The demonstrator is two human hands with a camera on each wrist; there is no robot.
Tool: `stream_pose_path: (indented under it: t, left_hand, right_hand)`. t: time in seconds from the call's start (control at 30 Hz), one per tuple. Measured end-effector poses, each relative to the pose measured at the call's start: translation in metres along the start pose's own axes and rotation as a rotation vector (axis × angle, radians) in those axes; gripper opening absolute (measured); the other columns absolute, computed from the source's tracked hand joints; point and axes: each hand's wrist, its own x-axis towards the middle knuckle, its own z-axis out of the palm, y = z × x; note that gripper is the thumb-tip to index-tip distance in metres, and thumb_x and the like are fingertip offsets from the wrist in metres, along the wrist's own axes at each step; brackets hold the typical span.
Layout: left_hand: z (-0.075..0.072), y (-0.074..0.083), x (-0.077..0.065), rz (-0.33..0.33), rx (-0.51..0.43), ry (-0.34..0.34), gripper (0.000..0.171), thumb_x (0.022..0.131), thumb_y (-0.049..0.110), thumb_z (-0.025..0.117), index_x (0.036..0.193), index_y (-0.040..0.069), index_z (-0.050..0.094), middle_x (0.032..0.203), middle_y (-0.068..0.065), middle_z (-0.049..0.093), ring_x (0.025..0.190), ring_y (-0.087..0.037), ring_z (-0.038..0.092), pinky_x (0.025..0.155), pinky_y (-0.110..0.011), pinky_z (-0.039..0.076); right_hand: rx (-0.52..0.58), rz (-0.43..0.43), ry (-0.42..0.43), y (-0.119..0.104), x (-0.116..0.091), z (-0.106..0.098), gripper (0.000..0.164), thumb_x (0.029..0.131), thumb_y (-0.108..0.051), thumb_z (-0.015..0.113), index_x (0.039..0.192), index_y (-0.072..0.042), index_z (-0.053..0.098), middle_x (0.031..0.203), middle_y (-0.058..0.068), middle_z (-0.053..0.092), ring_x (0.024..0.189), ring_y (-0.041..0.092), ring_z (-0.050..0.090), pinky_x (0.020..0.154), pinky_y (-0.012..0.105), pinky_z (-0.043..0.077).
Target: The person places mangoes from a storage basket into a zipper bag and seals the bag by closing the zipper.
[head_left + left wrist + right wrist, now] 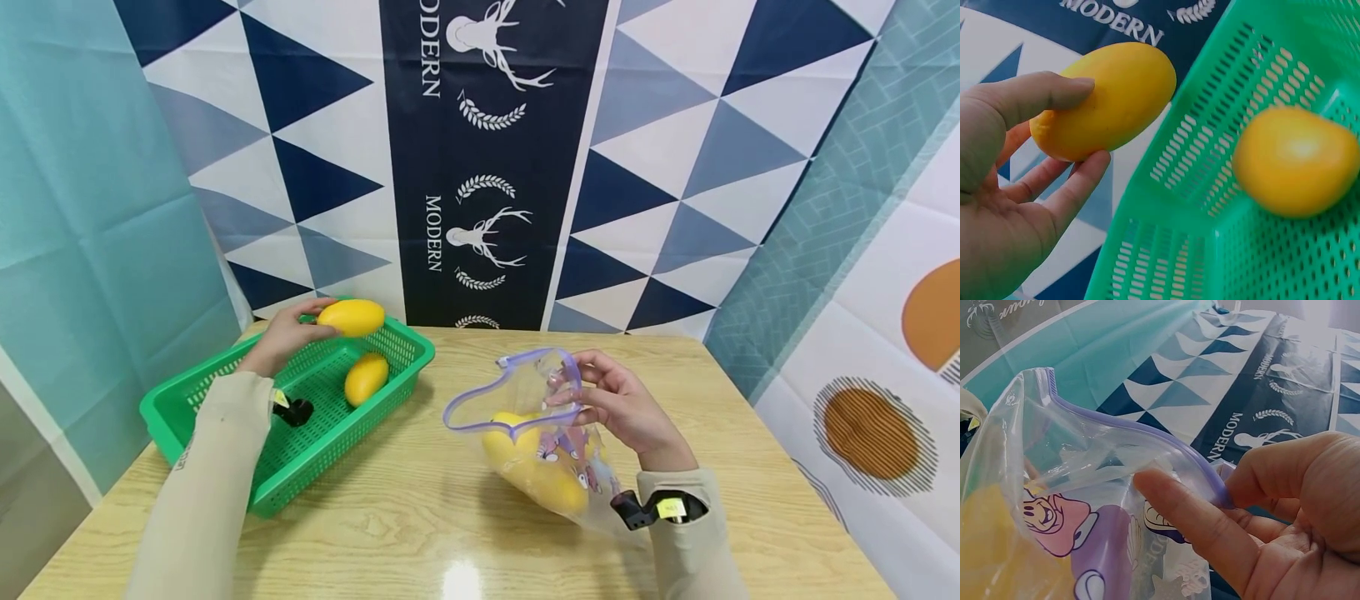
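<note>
My left hand [288,335] pinches a yellow mango [351,317] between thumb and fingers, held over the far side of the green basket [345,446]. A second mango [367,379] lies in the basket, seen at the right of the left wrist view. On the right, my right hand [622,408] grips the rim of a clear zip bag [480,404] with a purple zip edge. The bag's mouth gapes toward the left. Yellow mangoes [536,475] show inside it, partly behind cartoon prints [1063,522].
The basket stands at the left of a wooden table [420,533], with the bag to its right. A patterned cloth [487,167] hangs behind the table. Small black cameras [636,508] sit on both wrists.
</note>
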Motion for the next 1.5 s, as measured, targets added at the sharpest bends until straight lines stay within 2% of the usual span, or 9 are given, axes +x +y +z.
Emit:
stream_pose_path:
  t: [0.17, 0.37, 0.57, 0.83, 0.97, 1.2, 1.33, 1.5]
  left_hand:
    - [0.004, 0.009, 0.001, 0.012, -0.054, -0.013, 0.066, 0.093, 0.011, 0.07, 0.152, 0.008, 0.04, 0.14, -0.02, 0.039, 0.108, -0.023, 0.051, 0.085, -0.023, 0.05]
    - [0.011, 0.018, -0.003, 0.032, -0.111, -0.045, 0.065, 0.093, 0.01, 0.071, 0.151, 0.007, 0.042, 0.142, -0.018, 0.041, 0.108, -0.018, 0.055, 0.089, -0.025, 0.05]
    - [0.023, 0.031, -0.007, 0.068, -0.128, -0.08, 0.063, 0.093, 0.009, 0.071, 0.149, 0.008, 0.044, 0.144, -0.018, 0.042, 0.11, -0.021, 0.058, 0.094, -0.031, 0.049]
    - [0.037, 0.041, -0.009, 0.115, -0.173, -0.14, 0.061, 0.091, 0.006, 0.072, 0.147, 0.005, 0.047, 0.139, -0.018, 0.045, 0.108, -0.02, 0.061, 0.091, -0.03, 0.051]
    - [0.044, 0.046, -0.014, 0.121, -0.172, -0.155, 0.06, 0.091, 0.008, 0.073, 0.146, 0.008, 0.049, 0.137, -0.015, 0.048, 0.112, -0.024, 0.06, 0.098, -0.038, 0.047]
    - [0.058, 0.06, -0.026, 0.141, -0.162, -0.186, 0.063, 0.088, 0.016, 0.078, 0.145, 0.013, 0.052, 0.144, -0.01, 0.048, 0.125, -0.032, 0.055, 0.107, -0.053, 0.039]
    - [0.066, 0.066, -0.032, 0.15, -0.159, -0.208, 0.063, 0.088, 0.016, 0.077, 0.146, 0.014, 0.051, 0.146, -0.008, 0.047, 0.125, -0.032, 0.055, 0.106, -0.052, 0.04]
    - [0.075, 0.071, -0.04, 0.18, -0.177, -0.248, 0.061, 0.09, 0.011, 0.075, 0.146, 0.01, 0.05, 0.149, -0.01, 0.046, 0.123, -0.033, 0.057, 0.099, -0.043, 0.048]
  right_hand:
    - [0.004, -0.011, -0.006, -0.001, 0.001, -0.001, 0.037, 0.102, 0.01, 0.039, 0.129, -0.009, 0.056, 0.118, 0.006, 0.067, 0.103, 0.021, 0.07, 0.076, 0.033, 0.059]
    - [-0.004, -0.006, 0.0, -0.001, 0.0, 0.0, 0.038, 0.102, 0.011, 0.04, 0.128, -0.011, 0.057, 0.117, 0.005, 0.067, 0.103, 0.02, 0.07, 0.076, 0.033, 0.059]
    - [-0.007, 0.004, 0.009, -0.001, 0.0, 0.0, 0.037, 0.102, 0.01, 0.041, 0.128, -0.011, 0.057, 0.117, 0.005, 0.067, 0.102, 0.02, 0.07, 0.076, 0.033, 0.059]
    - [-0.002, 0.0, 0.006, 0.001, -0.001, -0.002, 0.04, 0.101, 0.011, 0.04, 0.129, -0.011, 0.056, 0.118, 0.005, 0.067, 0.102, 0.021, 0.07, 0.075, 0.032, 0.059]
    - [0.002, -0.006, -0.001, 0.001, 0.0, -0.002, 0.04, 0.101, 0.012, 0.039, 0.129, -0.011, 0.056, 0.118, 0.005, 0.067, 0.103, 0.021, 0.07, 0.075, 0.032, 0.059]
    - [-0.001, 0.018, 0.021, 0.0, -0.001, -0.002, 0.038, 0.102, 0.01, 0.042, 0.129, -0.012, 0.056, 0.118, 0.005, 0.067, 0.102, 0.021, 0.07, 0.074, 0.03, 0.059]
    - [0.002, 0.016, 0.021, -0.001, -0.001, -0.001, 0.038, 0.102, 0.01, 0.041, 0.129, -0.012, 0.056, 0.118, 0.005, 0.067, 0.102, 0.021, 0.07, 0.075, 0.03, 0.059]
    - [-0.002, 0.009, 0.015, 0.0, -0.001, -0.001, 0.039, 0.101, 0.011, 0.04, 0.128, -0.011, 0.057, 0.117, 0.005, 0.068, 0.103, 0.021, 0.07, 0.075, 0.033, 0.059]
